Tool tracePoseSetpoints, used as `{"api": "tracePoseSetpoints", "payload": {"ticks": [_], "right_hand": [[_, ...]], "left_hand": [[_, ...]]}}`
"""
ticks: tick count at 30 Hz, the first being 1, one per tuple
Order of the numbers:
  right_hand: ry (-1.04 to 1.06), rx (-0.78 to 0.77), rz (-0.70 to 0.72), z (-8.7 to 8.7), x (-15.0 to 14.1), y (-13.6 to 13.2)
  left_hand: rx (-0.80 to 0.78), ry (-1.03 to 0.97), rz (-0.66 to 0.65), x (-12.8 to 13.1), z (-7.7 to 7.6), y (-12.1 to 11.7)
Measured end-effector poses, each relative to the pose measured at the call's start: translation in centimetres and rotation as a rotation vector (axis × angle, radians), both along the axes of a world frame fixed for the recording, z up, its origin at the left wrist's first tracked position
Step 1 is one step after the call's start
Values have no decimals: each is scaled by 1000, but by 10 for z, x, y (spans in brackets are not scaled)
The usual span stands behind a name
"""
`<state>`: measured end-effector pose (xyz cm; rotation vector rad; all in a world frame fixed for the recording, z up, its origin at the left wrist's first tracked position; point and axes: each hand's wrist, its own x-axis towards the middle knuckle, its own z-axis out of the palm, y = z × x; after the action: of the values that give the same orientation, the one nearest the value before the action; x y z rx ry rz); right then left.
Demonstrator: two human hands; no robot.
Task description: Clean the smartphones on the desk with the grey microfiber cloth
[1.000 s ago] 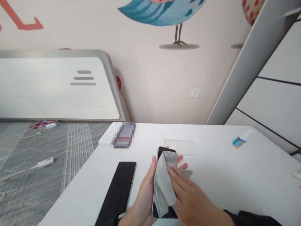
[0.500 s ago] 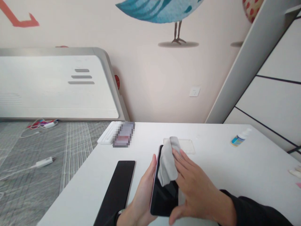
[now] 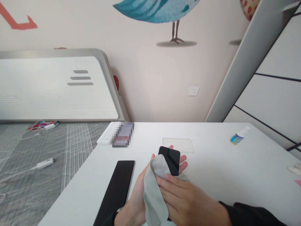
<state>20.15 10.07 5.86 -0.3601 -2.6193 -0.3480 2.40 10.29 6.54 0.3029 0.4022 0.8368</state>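
A phone (image 3: 172,158) with a black screen lies face up in my left hand (image 3: 136,194), whose fingertips show beyond its right edge. My right hand (image 3: 188,201) presses a grey cloth (image 3: 154,191) over the lower part of the screen, with its fingers lying together on the fabric. The cloth hides the phone's lower end and drapes down over my left palm. Beyond the phone, a clear phone case (image 3: 178,145) lies flat on the white table (image 3: 216,175).
A long black tablet-like slab (image 3: 117,188) lies left of my hands. At the table's back left are a white tray-like case (image 3: 109,133) and a blurred-out box (image 3: 123,135). A small spray bottle (image 3: 238,136) stands back right. A bed with chargers (image 3: 45,162) adjoins the left side.
My right hand and the cloth have slid down toward me, uncovering the phone's upper screen. The phone has tilted flatter, and my left fingers now show past its right edge.
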Motion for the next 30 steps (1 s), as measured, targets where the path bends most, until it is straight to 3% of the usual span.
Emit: {"api": "tracePoseSetpoints", "payload": {"ticks": [6, 11, 16, 21, 24, 27, 30], "right_hand": [[127, -55, -182, -3, 11, 16], [7, 30, 61, -10, 2, 6], [93, -57, -107, -1, 14, 18], [-58, -15, 142, 10, 0, -2], [-128, -67, 179, 16, 2, 0], [-51, -84, 68, 7, 13, 16], [81, -188, -123, -15, 17, 24]], "left_hand": [[-46, -18, -74, 0, 3, 2], [-40, -49, -63, -2, 7, 5], [-57, -55, 25, -4, 8, 6], [-109, -62, -31, -7, 7, 4], [-116, -62, 17, -6, 9, 5], [-87, -36, 72, -3, 10, 6], [-94, -18, 163, -1, 11, 6]]}}
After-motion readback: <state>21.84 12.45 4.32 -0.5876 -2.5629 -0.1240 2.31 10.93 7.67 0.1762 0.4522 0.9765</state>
